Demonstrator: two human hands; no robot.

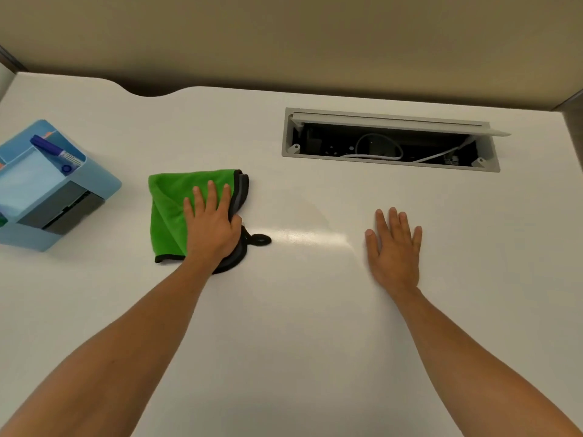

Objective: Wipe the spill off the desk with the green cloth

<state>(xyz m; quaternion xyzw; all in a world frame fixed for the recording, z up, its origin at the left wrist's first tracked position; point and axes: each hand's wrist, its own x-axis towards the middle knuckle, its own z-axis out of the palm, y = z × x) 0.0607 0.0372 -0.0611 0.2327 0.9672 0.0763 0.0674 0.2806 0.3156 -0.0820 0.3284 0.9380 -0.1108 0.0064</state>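
A folded green cloth (167,209) with a dark grey edge lies on the white desk (299,326), left of centre. My left hand (211,225) presses flat on the cloth's right half, thumb hooked around its grey fold. A dark spill (257,240) shows on the desk at the cloth's lower right corner, partly hidden under my left hand and wrist. A faint shiny streak (315,236) runs right of the spill. My right hand (394,247) lies flat on the bare desk, fingers apart, holding nothing.
A light blue desk organiser (104,187) holding a purple marker (53,151) stands at the left edge. An open cable tray (388,143) with white cables is recessed into the desk at the back right. A beige partition runs behind the desk.
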